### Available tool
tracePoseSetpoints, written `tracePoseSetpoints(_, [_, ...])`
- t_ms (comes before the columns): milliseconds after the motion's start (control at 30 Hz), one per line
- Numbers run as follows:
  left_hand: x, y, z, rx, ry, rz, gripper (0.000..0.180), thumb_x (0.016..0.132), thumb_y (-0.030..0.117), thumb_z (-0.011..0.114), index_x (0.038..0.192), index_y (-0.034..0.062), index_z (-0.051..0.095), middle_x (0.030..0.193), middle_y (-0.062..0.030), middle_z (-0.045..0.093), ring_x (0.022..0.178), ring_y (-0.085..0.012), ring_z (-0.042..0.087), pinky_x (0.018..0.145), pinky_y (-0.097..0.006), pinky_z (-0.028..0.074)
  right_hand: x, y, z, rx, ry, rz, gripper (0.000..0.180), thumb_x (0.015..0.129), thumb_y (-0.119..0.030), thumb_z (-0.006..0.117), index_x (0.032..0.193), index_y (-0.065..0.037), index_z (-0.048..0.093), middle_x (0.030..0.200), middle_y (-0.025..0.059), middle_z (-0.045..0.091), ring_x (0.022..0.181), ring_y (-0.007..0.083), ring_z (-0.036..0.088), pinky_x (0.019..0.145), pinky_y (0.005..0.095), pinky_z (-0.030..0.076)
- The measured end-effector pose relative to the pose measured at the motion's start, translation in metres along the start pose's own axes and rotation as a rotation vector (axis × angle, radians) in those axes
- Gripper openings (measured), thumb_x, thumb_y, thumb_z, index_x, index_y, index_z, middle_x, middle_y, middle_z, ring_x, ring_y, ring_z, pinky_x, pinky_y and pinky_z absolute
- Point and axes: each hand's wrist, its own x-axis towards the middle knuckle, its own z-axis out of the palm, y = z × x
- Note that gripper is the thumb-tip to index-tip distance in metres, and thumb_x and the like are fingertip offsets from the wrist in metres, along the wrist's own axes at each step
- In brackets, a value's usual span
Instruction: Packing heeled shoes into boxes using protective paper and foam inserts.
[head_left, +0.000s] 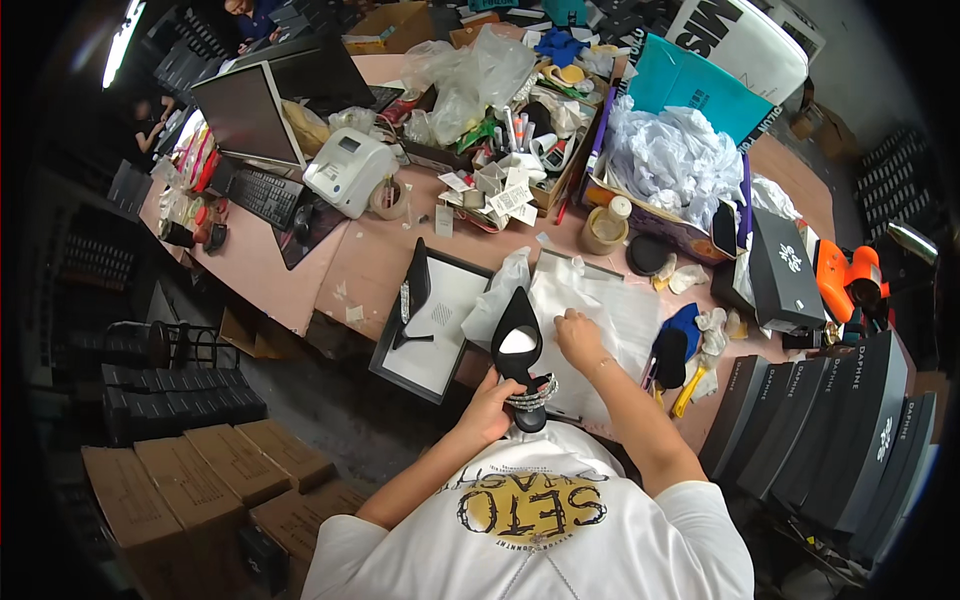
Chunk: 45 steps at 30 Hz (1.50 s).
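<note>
My left hand (484,408) grips a black pointed-toe high-heeled shoe (503,357) by its heel end, where a band of sparkling stones shows. The shoe's toe points away from me, and a white insole patch is visible inside it. With bent fingers, my right hand (582,342) pinches white tissue paper (622,318) spread over an open shoe box in front of me. A matching black shoe (416,283) lies on its side in the dark-rimmed, white-lined box part (385,352) to the left. Crumpled tissue (497,292) sits between the two.
Behind are a label printer (350,172), keyboard (262,197), monitor (250,115) and tape roll (389,198). A purple box (742,200) holds crumpled white paper. A brush-topped jar (605,228), yellow-handled tool (688,392) and orange heat-gun-like device (848,272) lie right. Shoe boxes (830,420) stand near right; cartons (190,485) left.
</note>
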Motion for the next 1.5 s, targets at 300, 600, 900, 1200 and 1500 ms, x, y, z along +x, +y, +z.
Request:
tracePoseSetpoints(300, [-0.002, -0.02, -0.004, 0.023, -0.027, -0.006, 0.062, 0.074, -0.013, 0.048, 0.13, 0.0119, 0.037, 0.103, -0.0078, 0.052, 0.091, -0.0193, 0.058, 0.075, -0.034, 0.053, -0.017, -0.058, -0.049, 0.097, 0.137, -0.473, 0.013, 0.07, -0.018, 0.065, 0.08, -0.011, 0.06, 0.071, 0.0036, 0.058, 0.067, 0.0221, 0.059, 0.066, 0.0343, 0.044])
tracePoseSetpoints(600, [0.012, -0.02, -0.009, 0.103, 0.007, 0.149, 0.058, 0.076, -0.012, 0.051, 0.127, 0.0118, 0.038, 0.109, -0.0069, 0.051, 0.097, -0.0184, 0.055, 0.083, -0.034, 0.049, -0.03, -0.042, -0.093, 0.381, 0.199, -0.11, 0.04, 0.082, -0.028, 0.064, 0.107, 0.002, 0.058, 0.096, 0.0193, 0.062, 0.086, 0.0367, 0.058, 0.088, 0.0435, 0.043])
tracePoseSetpoints(900, [0.008, -0.01, 0.004, 0.325, -0.178, 0.189, 0.065, 0.086, 0.004, 0.056, 0.14, 0.0142, 0.023, 0.122, -0.0052, 0.044, 0.112, -0.0173, 0.047, 0.092, -0.032, 0.042, 0.011, -0.086, -0.018, 0.551, -0.131, 0.071, 0.066, 0.095, -0.053, 0.032, 0.097, 0.008, 0.057, 0.096, 0.0252, 0.052, 0.097, 0.0396, 0.048, 0.091, 0.0574, 0.033])
tracePoseSetpoints(1200, [0.065, 0.051, 0.005, 0.289, -0.072, 0.086, 0.05, 0.094, 0.036, 0.054, 0.135, 0.0114, 0.038, 0.109, -0.0053, 0.051, 0.095, -0.016, 0.053, 0.079, -0.031, 0.047, -0.018, -0.115, -0.06, 0.588, -0.188, -0.009, 0.075, 0.092, -0.059, 0.034, 0.119, 0.01, 0.048, 0.105, 0.0305, 0.05, 0.107, 0.0435, 0.046, 0.099, 0.0505, 0.03])
tracePoseSetpoints(1500, [0.053, 0.045, 0.001, 0.413, -0.039, 0.263, 0.053, 0.095, 0.028, 0.053, 0.14, 0.0089, 0.032, 0.11, -0.0075, 0.054, 0.093, -0.0163, 0.056, 0.075, -0.031, 0.051, -0.029, -0.114, -0.083, 0.832, -0.249, -0.129, 0.061, 0.095, -0.047, 0.041, 0.111, 0.012, 0.047, 0.114, 0.0331, 0.044, 0.103, 0.0446, 0.046, 0.091, 0.045, 0.038])
